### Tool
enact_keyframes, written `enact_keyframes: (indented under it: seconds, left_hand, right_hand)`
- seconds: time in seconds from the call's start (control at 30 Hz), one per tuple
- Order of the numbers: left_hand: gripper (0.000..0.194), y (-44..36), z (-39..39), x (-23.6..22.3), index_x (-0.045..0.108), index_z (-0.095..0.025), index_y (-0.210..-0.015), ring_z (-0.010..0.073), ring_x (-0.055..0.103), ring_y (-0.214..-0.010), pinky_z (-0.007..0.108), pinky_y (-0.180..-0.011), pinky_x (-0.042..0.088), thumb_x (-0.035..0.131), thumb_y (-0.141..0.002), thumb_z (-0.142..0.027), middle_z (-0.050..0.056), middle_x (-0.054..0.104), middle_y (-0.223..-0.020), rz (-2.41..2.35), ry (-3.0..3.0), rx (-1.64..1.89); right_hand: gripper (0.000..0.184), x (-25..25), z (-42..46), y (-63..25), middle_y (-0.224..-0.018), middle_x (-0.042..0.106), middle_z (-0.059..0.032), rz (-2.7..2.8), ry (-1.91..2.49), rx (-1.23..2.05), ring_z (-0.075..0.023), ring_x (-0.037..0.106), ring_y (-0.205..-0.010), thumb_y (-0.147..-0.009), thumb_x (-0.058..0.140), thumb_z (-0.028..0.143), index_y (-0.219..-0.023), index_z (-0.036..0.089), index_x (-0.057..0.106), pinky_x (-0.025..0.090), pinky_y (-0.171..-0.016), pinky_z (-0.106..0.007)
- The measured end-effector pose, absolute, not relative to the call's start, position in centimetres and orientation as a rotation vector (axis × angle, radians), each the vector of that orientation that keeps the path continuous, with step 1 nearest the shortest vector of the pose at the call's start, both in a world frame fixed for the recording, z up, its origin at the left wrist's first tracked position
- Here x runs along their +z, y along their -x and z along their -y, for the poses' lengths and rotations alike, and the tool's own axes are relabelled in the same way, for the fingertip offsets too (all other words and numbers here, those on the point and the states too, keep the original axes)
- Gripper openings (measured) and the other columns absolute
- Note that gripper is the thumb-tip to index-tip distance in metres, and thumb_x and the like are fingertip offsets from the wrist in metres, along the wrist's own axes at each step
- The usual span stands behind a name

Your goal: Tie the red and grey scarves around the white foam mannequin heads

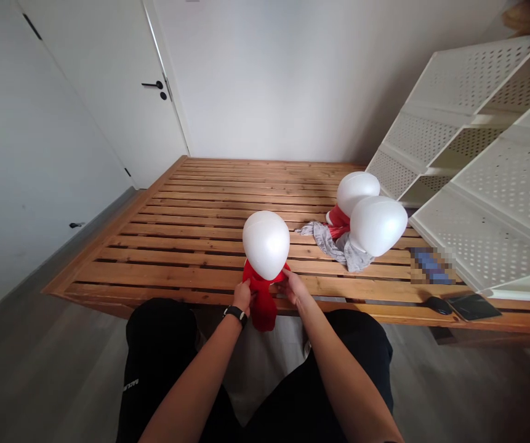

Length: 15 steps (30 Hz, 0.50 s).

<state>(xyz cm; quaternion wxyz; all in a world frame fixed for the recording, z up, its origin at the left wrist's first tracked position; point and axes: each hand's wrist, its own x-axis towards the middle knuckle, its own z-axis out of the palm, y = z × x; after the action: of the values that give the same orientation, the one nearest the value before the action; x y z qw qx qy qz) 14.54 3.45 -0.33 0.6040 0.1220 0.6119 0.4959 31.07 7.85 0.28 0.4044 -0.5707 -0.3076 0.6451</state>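
Observation:
A smooth white mannequin head (pixel 266 241) stands near the front edge of the slatted wooden platform, between my hands. Red cloth (pixel 263 309), like a scarf, wraps around its base and hangs over the edge toward me. My left hand (pixel 243 296) pinches the cloth on the left side; a black band circles that wrist. On the right side, the fingers of my right hand (pixel 292 288) close on the cloth close under the head. My fingertips are partly hidden by the fabric.
To the right, two more white heads (pixel 378 225) lean together over red cloth and a crumpled grey cloth (pixel 359 255). White perforated panels (pixel 509 221) stand beyond them. A black mouse (pixel 438 305) and a dark flat pad (pixel 472 306) lie at the front right of the slatted platform (pixel 176 271).

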Motion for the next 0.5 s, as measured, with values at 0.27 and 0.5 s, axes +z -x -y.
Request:
enact_keyframes:
  seconds: [0.27,0.5]
  left_hand:
    - [0.041,-13.7,-2.4,1.6,0.068,-0.014,-0.114,0.015,0.068,-0.073,0.027,-0.069,0.056,0.059,-0.092,-0.048,0.011,0.075,-0.1,-1.112,-0.147,0.889]
    - [0.038,-15.6,-2.9,1.8,0.068,-0.014,-0.123,0.0196,0.073,-0.091,0.031,-0.081,0.06,0.069,-0.089,-0.03,0.013,0.076,-0.113,-0.952,-0.182,0.883]
  right_hand:
    - [0.029,0.7,-7.5,-30.1,-0.09,0.076,-0.0124,0.611,1.203,1.802,-0.0261,0.072,-0.088,-0.091,0.049,0.047,-0.09,0.022,0.063,0.059,-0.068,-0.035]
    - [0.03,1.1,-5.7,-28.8,-0.096,0.078,-0.0139,0.564,1.075,1.883,-0.0276,0.072,-0.098,-0.086,0.06,0.048,-0.088,0.019,0.068,0.06,-0.08,-0.036]
